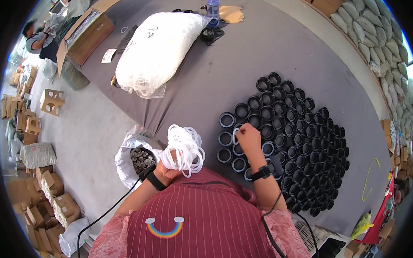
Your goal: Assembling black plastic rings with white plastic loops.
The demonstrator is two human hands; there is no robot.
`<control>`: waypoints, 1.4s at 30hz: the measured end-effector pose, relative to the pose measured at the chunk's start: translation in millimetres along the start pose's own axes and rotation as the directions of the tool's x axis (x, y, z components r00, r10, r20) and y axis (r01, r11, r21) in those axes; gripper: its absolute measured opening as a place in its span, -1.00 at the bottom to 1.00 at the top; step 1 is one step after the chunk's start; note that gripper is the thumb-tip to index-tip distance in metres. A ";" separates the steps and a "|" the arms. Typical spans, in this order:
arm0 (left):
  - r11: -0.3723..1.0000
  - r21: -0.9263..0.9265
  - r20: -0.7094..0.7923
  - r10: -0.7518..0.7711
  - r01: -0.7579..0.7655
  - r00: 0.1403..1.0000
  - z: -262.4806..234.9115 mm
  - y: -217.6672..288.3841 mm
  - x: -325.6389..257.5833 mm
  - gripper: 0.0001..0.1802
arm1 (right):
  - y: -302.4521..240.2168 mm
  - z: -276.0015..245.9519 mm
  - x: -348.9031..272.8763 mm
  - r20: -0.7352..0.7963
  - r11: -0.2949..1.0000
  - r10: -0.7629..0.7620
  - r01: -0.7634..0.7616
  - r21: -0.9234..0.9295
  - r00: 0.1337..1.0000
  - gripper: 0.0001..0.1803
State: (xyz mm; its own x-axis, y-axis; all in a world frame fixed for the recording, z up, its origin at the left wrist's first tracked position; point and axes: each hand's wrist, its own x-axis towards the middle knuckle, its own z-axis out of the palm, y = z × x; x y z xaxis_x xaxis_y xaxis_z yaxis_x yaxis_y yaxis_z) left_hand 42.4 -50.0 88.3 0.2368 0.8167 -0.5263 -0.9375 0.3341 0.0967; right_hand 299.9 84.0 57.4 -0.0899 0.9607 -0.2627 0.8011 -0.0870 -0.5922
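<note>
A thick bunch of white rings [185,148] fills my left hand [167,170], whose fingers are closed round it. With closed fingers, my right hand [249,138] pinches a single white ring [235,135], held tilted over the near-left part of a large group of black round caps [266,113]. The caps stand close together on the grey-covered table [208,83]. Several along the group's left and near edge, such as one pale-rimmed cap [225,139], show a light ring around the inside of the rim. My right fingertips partly hide the caps beneath them.
Beside my left forearm stands an open white sack [125,157] of small dark metallic parts. A full white plastic bag [159,47] lies on the far table, near a clear bottle [213,7] and an open carton [89,36]. One person [38,40] is at the far left.
</note>
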 end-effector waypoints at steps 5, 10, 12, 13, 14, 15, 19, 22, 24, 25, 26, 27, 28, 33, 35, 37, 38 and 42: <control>0.997 0.065 0.001 -0.030 0.030 1.000 8.4 9.0 3.5 -0.63 | 16.8 -14.6 28.7 0.035 0.765 0.214 -0.190 0.616 0.976 -0.85; 0.994 0.065 -0.025 -0.082 0.084 0.996 11.1 19.3 19.2 -0.63 | 22.8 -9.0 61.6 0.016 0.591 0.349 -0.233 0.772 0.937 -0.90; 0.994 0.059 -0.028 -0.094 0.095 0.995 14.1 21.7 24.8 -0.64 | 25.2 -2.5 71.7 0.071 0.496 0.378 -0.267 0.826 0.923 -0.91; 0.993 0.078 -0.023 -0.089 0.091 0.996 16.8 22.9 26.1 -0.65 | 25.9 -1.3 74.6 0.074 0.495 0.382 -0.271 0.826 0.921 -0.91; 0.992 0.096 -0.019 -0.086 0.087 0.996 19.2 23.8 27.8 -0.66 | 26.9 -0.2 77.0 0.099 0.478 0.396 -0.297 0.827 0.913 -0.92; 0.992 0.093 -0.022 -0.085 0.087 0.996 20.2 25.2 29.4 -0.66 | 25.8 1.1 79.2 0.127 0.461 0.406 -0.322 0.827 0.905 -0.92; 0.988 0.117 0.023 -0.103 0.100 0.994 21.1 30.2 38.2 -0.69 | 26.7 3.0 83.9 0.133 0.459 0.445 -0.353 0.815 0.886 -0.92; 0.989 0.097 0.042 -0.118 0.114 0.992 23.7 32.8 40.9 -0.70 | 30.0 2.2 86.3 0.163 0.403 0.470 -0.375 0.835 0.868 -0.92; 0.989 0.088 0.046 -0.124 0.119 0.991 23.6 34.0 43.4 -0.70 | 29.2 0.2 86.3 0.171 0.352 0.448 -0.349 0.868 0.878 -0.90; 0.989 0.108 0.036 -0.109 0.104 0.993 21.9 34.6 45.7 -0.70 | 28.0 -2.3 85.4 0.171 0.352 0.450 -0.350 0.868 0.876 -0.90; 0.988 0.128 0.027 -0.093 0.089 0.995 20.9 35.1 47.3 -0.70 | 27.0 -5.6 83.1 0.152 0.426 0.427 -0.346 0.836 0.892 -0.89; 0.988 0.128 0.026 -0.096 0.092 0.995 21.3 35.5 48.1 -0.70 | 25.4 -9.1 80.2 0.134 0.497 0.403 -0.339 0.799 0.905 -0.89; 0.988 0.112 0.031 -0.106 0.102 0.994 22.0 35.8 48.5 -0.69 | 23.5 -11.4 77.6 0.134 0.496 0.405 -0.341 0.798 0.904 -0.89; 0.942 0.335 0.069 -0.045 0.019 0.997 21.4 33.8 50.2 -0.67 | 21.5 -10.0 67.9 0.152 0.357 0.366 -0.289 0.888 0.918 -0.86; 0.982 0.161 0.110 -0.113 0.094 0.988 24.1 33.2 51.2 -0.66 | 28.4 -7.0 66.4 0.131 0.381 0.355 -0.272 0.884 0.926 -0.88; 0.984 0.144 0.105 -0.117 0.101 0.988 19.8 33.1 52.6 -0.66 | 31.1 -4.6 65.2 0.116 0.406 0.341 -0.257 0.877 0.933 -0.90; 0.986 0.127 0.102 -0.119 0.106 0.988 17.8 33.1 53.0 -0.67 | 32.3 -3.7 64.5 0.104 0.409 0.338 -0.245 0.879 0.935 -0.87; 0.953 0.292 0.005 -0.082 0.077 0.997 17.2 34.6 54.0 -0.47 | 31.1 -2.3 60.8 0.077 0.396 0.325 -0.209 0.894 0.943 -0.79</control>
State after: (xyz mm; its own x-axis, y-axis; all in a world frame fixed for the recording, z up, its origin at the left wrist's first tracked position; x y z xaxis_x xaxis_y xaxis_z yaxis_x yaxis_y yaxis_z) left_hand 27.1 13.8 77.7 0.3138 0.7891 -0.5280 -0.8012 0.5185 0.2987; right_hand 320.7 140.4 24.7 0.1297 0.8570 -0.4987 -0.1934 -0.4714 -0.8604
